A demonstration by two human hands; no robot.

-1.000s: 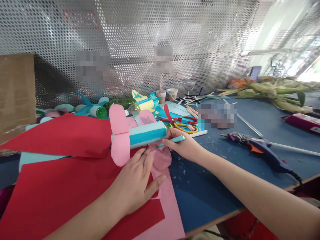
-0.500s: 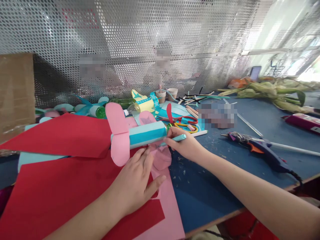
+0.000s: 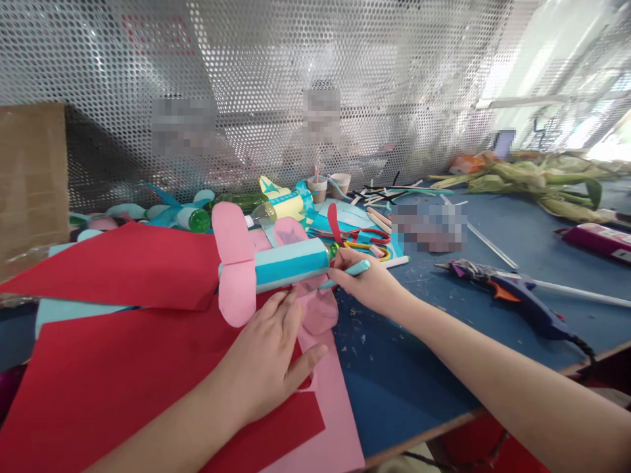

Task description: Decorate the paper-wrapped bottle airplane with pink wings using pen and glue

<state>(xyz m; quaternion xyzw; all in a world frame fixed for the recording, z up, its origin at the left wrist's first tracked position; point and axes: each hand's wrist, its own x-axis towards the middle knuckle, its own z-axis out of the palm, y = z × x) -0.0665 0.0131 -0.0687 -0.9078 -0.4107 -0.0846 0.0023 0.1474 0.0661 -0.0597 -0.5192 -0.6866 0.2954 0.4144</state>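
Observation:
My left hand [image 3: 269, 348] lies flat, fingers stretched out, on red paper [image 3: 142, 368] and pink paper [image 3: 335, 401]. My right hand [image 3: 367, 282] pinches a light blue marker [image 3: 355, 268], its tip end low over the pink paper beside the craft bottle. That bottle [image 3: 290, 264] lies on its side, wrapped in pale blue paper with a darker blue band. Pink rounded paper pieces [image 3: 235, 233] stand at its left end, and a red paper blade [image 3: 335, 225] is at its green neck. Just in front of it is a loose-looking pink rounded piece [image 3: 320, 312].
Scissors [image 3: 377, 236] with red and yellow handles lie behind my right hand, near a white marker [image 3: 398, 261]. A glue gun [image 3: 517, 295] rests on the blue table [image 3: 414, 387] at right. More decorated bottles [image 3: 286, 205] and paper cups [image 3: 340, 184] line the perforated metal wall [image 3: 256, 85].
My right hand and the marker have shifted slightly up and to the right. The pink pieces at the bottle's left end have moved a little right at the top. My left hand stays put.

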